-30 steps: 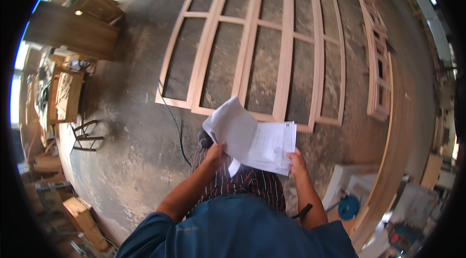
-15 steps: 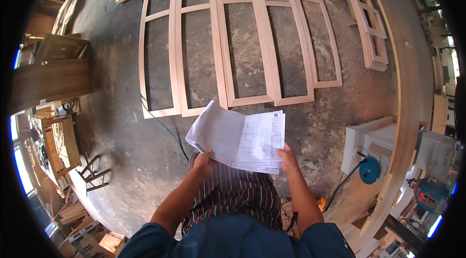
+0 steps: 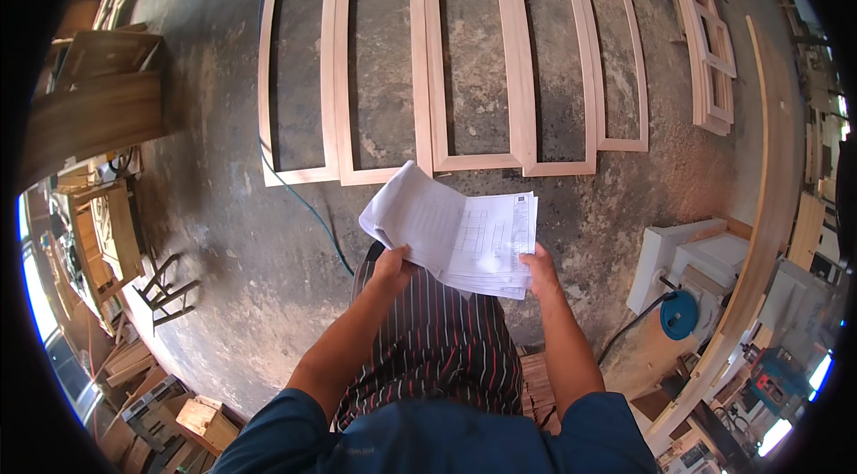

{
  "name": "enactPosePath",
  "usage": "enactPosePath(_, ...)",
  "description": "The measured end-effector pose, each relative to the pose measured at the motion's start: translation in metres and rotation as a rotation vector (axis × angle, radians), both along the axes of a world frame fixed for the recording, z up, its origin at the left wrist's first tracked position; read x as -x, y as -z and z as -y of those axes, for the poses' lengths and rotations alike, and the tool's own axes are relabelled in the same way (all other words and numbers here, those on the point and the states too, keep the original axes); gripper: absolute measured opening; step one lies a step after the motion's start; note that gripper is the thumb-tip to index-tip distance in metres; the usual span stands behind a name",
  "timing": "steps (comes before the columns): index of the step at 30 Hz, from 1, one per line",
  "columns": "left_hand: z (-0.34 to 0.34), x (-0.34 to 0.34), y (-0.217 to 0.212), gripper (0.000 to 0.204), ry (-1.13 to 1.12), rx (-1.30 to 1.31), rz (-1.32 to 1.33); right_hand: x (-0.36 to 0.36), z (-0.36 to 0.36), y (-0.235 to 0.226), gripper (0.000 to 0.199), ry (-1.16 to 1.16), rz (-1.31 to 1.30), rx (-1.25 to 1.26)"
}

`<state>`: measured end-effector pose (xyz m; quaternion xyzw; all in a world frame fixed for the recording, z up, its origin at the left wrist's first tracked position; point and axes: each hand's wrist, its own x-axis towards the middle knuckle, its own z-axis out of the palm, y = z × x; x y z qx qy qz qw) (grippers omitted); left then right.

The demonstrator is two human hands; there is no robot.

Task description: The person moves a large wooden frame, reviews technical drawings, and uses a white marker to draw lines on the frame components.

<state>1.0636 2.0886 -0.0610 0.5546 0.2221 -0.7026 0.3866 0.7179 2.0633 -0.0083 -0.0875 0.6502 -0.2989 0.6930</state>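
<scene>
- L hand closed on lower-left edge of paper sheets, thumb on top; top sheet curls up and over above this grip.
- R hand closed on lower-right corner, thumb on the printed page.
- Sheets held between both hands, in front of the striped apron.
- Beyond the grip: wooden frames flat on concrete floor; cable runs left of L hand.
- Right of R hand: white machine, blue reel.

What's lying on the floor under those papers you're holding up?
Beyond the papers lie wooden frames on bare concrete. Their near ends and a strip of floor are covered by the sheets; a striped garment hangs below.
</scene>
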Motion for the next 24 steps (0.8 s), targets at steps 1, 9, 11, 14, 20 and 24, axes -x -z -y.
enactPosePath(1,0.008,-0.002,-0.005,0.04,-0.008,0.02,-0.01,-0.002,0.001,0.0,0.042,0.003,0.003,0.0)
enactPosePath(9,0.039,-0.052,-0.009,0.04,-0.059,0.031,-0.031,-0.049,0.039,-0.003,0.041,-0.013,0.014,0.011)
enactPosePath(11,0.048,-0.058,-0.006,0.04,-0.052,0.073,0.018,-0.055,0.055,0.009,0.042,-0.04,0.013,0.018)
enactPosePath(14,0.071,-0.055,0.006,0.041,-0.071,0.074,0.095,-0.05,0.084,0.045,0.043,-0.097,0.092,0.052)
enactPosePath(20,0.103,-0.041,0.041,0.04,-0.18,0.0,0.098,-0.049,0.149,0.099,0.038,-0.19,0.003,0.013)
enactPosePath(24,0.125,-0.022,0.106,0.037,-0.2,0.04,0.116,-0.039,0.184,0.143,0.037,-0.241,-0.106,0.091)
